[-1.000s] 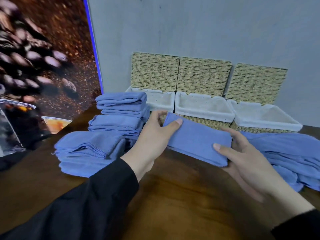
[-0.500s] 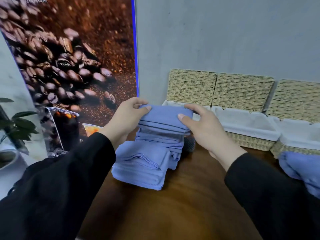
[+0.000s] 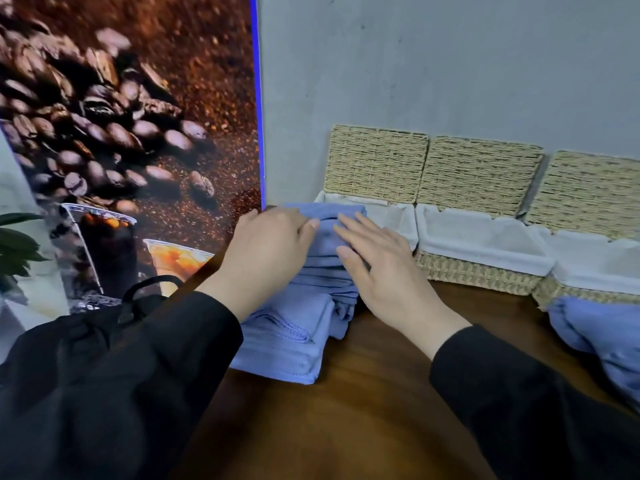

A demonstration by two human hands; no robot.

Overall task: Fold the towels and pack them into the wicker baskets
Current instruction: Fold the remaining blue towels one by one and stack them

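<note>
Just finished carrying freshly folded towel (image 3: 323, 216) over from bench middle, now sitting on top of folded stack (image 3: 294, 327) beside leftmost wicker basket (image 3: 398, 216). Left hand (image 3: 266, 247) and right hand (image 3: 377, 261) flattening it, fingers straight, gripping nothing. Baskets not getting packed yet; unfolded pile (image 3: 595, 327) waiting on right.

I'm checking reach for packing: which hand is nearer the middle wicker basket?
Right. The right hand lies on the towel stack, on the side nearer the middle basket; the left hand is on the stack's far side.
</note>
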